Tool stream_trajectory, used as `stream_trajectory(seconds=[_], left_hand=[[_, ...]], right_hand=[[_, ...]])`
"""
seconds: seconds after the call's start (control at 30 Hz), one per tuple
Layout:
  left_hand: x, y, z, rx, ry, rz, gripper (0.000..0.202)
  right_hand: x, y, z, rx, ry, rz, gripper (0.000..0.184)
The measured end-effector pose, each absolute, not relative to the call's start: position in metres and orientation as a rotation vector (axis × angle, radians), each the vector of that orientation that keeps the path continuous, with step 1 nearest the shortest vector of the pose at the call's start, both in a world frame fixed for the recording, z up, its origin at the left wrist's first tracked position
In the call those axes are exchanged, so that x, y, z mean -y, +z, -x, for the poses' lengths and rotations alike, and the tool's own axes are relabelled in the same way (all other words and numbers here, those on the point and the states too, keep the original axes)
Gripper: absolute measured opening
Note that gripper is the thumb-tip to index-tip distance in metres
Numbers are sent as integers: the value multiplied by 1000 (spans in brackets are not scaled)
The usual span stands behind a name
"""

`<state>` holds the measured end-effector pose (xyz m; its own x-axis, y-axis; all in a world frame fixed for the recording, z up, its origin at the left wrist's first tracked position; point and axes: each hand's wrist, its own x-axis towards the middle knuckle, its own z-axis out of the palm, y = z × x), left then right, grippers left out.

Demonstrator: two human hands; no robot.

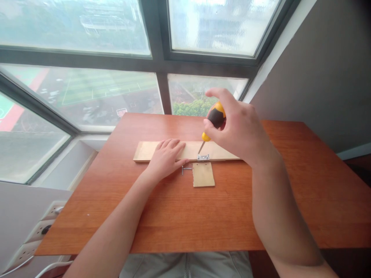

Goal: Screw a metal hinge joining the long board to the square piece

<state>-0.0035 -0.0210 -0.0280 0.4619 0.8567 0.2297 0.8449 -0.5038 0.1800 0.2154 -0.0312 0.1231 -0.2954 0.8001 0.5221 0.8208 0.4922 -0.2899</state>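
My right hand (236, 127) grips the yellow and black handle of a screwdriver (216, 115). Its shaft slants down to the left, and the tip is at a small silver hinge (203, 157) on the front edge of a pale wooden board (142, 150). Whether the tip sits in a screw is too small to tell. Fingers spread, my left hand (166, 158) lies flat on the board, left of the hinge. Just in front of the hinge is a small square wooden piece (203, 175) with two dark holes. Small metal screws (185, 169) lie beside it, near my left thumb.
The board lies across a reddish-brown table (174, 220). Behind the table are large windows with dark frames (162, 61). A grey wall (319, 77) rises on the right. Wall sockets (43, 229) with cables are at the lower left, beside the table edge.
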Motion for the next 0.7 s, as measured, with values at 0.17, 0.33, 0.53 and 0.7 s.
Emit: stream_trajectory(seconds=[0.17,0.33,0.53,0.7], left_hand=[[21,-29,4,-1533,460,-2643,50],[21,-29,5,-1533,458,-2644,49],[21,-29,5,-1527,463,-2651,49],[22,-29,5,-1538,454,-2654,49]], right_hand=[[30,126,-225,2092,-98,1389,47],[25,124,-235,2051,-145,1479,42],[23,124,-237,2033,-165,1477,39],[24,125,-237,2037,-143,1507,39]])
